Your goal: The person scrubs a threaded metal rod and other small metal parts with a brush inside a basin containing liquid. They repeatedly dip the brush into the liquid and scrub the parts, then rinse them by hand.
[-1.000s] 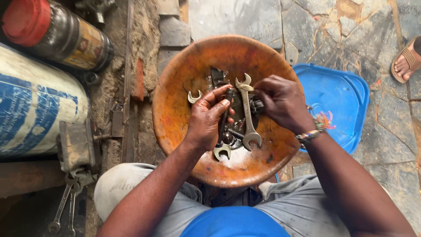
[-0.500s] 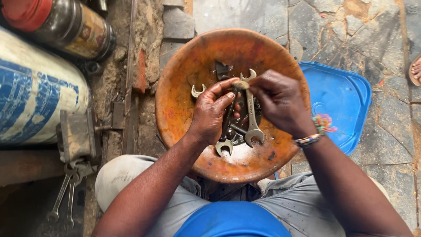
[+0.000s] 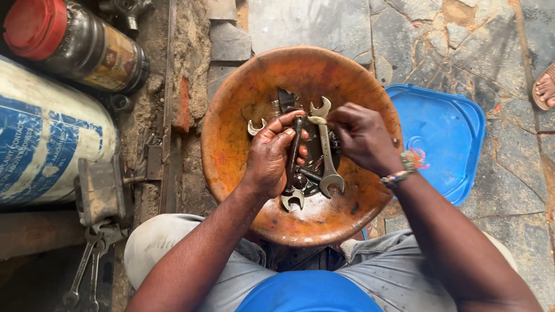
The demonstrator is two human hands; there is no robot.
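A rusty orange bowl (image 3: 231, 144) rests on my lap with several greasy spanners in it. My left hand (image 3: 269, 156) is closed around a dark spanner (image 3: 293, 196) whose open jaw sticks out below the palm. My right hand (image 3: 361, 138) pinches a small pale piece (image 3: 317, 120) against the upper part of a silver double-ended spanner (image 3: 328, 167) lying over the pile. Another spanner's jaw (image 3: 255, 127) pokes out left of my left thumb.
A blue plastic lid (image 3: 442, 144) lies on the stone floor to the right. A large white and blue cylinder (image 3: 46, 156), a dark jar with a red cap (image 3: 69, 40) and two spanners (image 3: 87, 271) are at left. Another person's sandalled foot (image 3: 543, 86) is at the right edge.
The view has shifted slightly. My left fingers have curled tighter around the dark spanner, and my right hand stays pinched at the silver spanner's upper end.
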